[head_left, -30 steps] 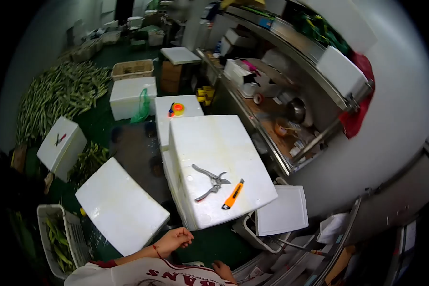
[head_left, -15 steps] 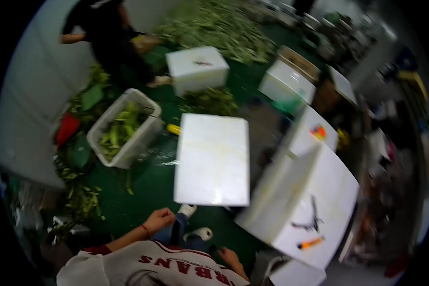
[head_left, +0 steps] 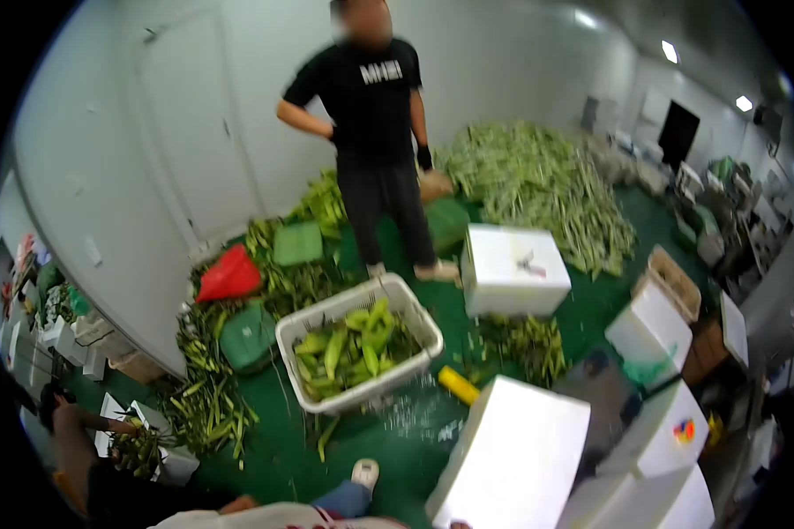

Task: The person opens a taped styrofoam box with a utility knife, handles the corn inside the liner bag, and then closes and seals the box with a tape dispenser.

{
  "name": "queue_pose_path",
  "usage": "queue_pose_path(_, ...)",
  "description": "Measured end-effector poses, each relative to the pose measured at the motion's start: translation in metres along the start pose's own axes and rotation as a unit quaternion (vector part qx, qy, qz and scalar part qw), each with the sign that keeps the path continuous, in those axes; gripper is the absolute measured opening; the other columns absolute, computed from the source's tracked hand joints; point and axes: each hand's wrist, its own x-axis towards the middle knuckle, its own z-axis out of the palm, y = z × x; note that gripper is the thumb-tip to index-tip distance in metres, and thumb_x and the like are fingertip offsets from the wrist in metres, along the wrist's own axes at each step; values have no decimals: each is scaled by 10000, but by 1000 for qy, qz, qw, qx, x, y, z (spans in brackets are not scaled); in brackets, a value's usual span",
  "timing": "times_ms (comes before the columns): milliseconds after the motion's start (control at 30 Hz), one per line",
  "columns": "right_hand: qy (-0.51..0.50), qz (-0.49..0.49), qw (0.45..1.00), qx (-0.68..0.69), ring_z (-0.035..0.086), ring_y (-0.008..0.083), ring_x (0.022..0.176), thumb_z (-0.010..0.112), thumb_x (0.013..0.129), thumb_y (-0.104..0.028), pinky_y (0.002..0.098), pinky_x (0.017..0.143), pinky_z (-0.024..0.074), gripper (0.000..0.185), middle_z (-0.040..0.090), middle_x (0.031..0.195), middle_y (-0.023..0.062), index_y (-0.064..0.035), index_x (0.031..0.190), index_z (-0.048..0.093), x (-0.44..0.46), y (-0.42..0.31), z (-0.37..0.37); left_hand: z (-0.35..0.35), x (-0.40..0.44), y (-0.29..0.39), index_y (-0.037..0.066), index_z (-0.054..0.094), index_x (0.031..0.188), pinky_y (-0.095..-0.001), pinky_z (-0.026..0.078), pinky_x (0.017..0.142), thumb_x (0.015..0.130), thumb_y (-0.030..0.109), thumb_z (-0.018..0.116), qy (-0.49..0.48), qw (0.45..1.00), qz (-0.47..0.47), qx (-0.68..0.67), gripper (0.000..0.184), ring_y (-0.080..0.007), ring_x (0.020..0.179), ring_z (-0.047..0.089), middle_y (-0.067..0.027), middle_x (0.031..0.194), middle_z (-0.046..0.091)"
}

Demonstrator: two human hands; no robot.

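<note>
Nearest, what seems to be the left hand (head_left: 238,504) shows as a sliver well left of the white foam box (head_left: 513,450), with a trace of the right hand (head_left: 460,525) at the box's near edge; whether either grasps anything cannot be told. The box looks smooth, pale and closed on top. Left of and beyond it, a crate (head_left: 370,385) is partly filled with greens, while a large green pile (head_left: 534,194) lies loose farther behind the box.

- White rectangular foam box (head_left: 519,454): smooth, flat top facing up, brightly lit.
- Pose: long sides slant from lower left to upper right.
- Position: lower right of centre, near frame's bottom edge.
</note>
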Motion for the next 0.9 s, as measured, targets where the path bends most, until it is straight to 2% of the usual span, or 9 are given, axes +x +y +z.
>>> queue_pose_path(33, -56, 31, 998, -30, 606, 366, 969, 490, 868, -428, 453, 839, 476, 439, 635, 1031, 204, -71, 1088, 621, 12, 9, 10, -10, 22, 13, 41, 564, 874, -370, 477, 593, 835, 269, 520, 16, 998, 65, 9, 235, -260, 670, 596, -124, 766, 617)
queue_pose_path(67, -112, 192, 959, 176, 580, 363, 1036, 407, 878, -488, 479, 902, 444, 489, 588, 1153, 209, -115, 1091, 639, 38, -78, -73, -24, 50, 35, 41, 555, 855, -369, 477, 564, 840, 253, 517, 25, 991, 134, -15, 216, -253, 635, 594, -119, 732, 614)
queue_pose_path(133, -202, 231, 933, 189, 592, 376, 994, 399, 875, -512, 459, 862, 465, 515, 630, 1047, 206, -97, 1058, 642, 77, -117, -124, -55, 50, 107, 43, 506, 797, -312, 432, 464, 844, 183, 536, -68, 931, 198, -298, 150, -179, 525, 528, -72, 642, 552)
queue_pose_path(200, -94, 255, 941, 202, 605, 370, 970, 466, 870, -464, 427, 845, 479, 474, 642, 1030, 191, -70, 1077, 628, 116, -162, -195, -91, -17, 219, 46, 519, 818, -290, 433, 486, 847, 141, 544, -103, 902, 186, -375, 102, -156, 546, 522, -54, 635, 534)
queue_pose_path(467, 70, 387, 860, 326, 619, 354, 970, 515, 865, -421, 392, 859, 481, 488, 649, 1032, 197, -44, 1171, 574, 187, -124, -240, -77, 9, 401, 35, 615, 969, -358, 505, 711, 817, 289, 599, -121, 919, 360, 108, 297, -233, 750, 654, -130, 829, 662)
queue_pose_path(600, 8, 480, 824, 301, 547, 344, 1111, 498, 837, -431, 410, 956, 417, 507, 606, 1134, 210, -42, 1144, 605, 187, -40, -169, -71, 17, 488, 56, 626, 1097, -384, 504, 762, 804, 328, 608, -131, 932, 286, 181, 401, -267, 817, 655, -153, 905, 675)
queue_pose_path(700, -17, 521, 774, 359, 618, 342, 956, 514, 822, -475, 408, 832, 488, 497, 663, 978, 188, -47, 1019, 672, 196, 12, -142, -75, 19, 559, 52, 626, 1098, -390, 502, 764, 795, 326, 614, -121, 919, 263, 269, 408, -281, 830, 651, -162, 918, 672)
queue_pose_path(767, 90, 464, 827, 306, 605, 336, 985, 508, 842, -441, 401, 870, 467, 471, 656, 1024, 162, -49, 1067, 643, 201, 17, -226, -75, 19, 610, 50, 626, 1098, -394, 501, 765, 789, 324, 617, -109, 894, 279, 333, 413, -290, 838, 648, -168, 926, 670)
queue_pose_path(900, 377, 527, 750, 132, 545, 366, 1052, 639, 803, -261, 436, 920, 423, 404, 595, 1116, 201, -38, 1135, 581, 149, 108, -369, -56, -4, 741, 45, 625, 1098, -402, 499, 767, 778, 321, 625, -76, 823, 349, 442, 423, -308, 855, 643, -180, 944, 666)
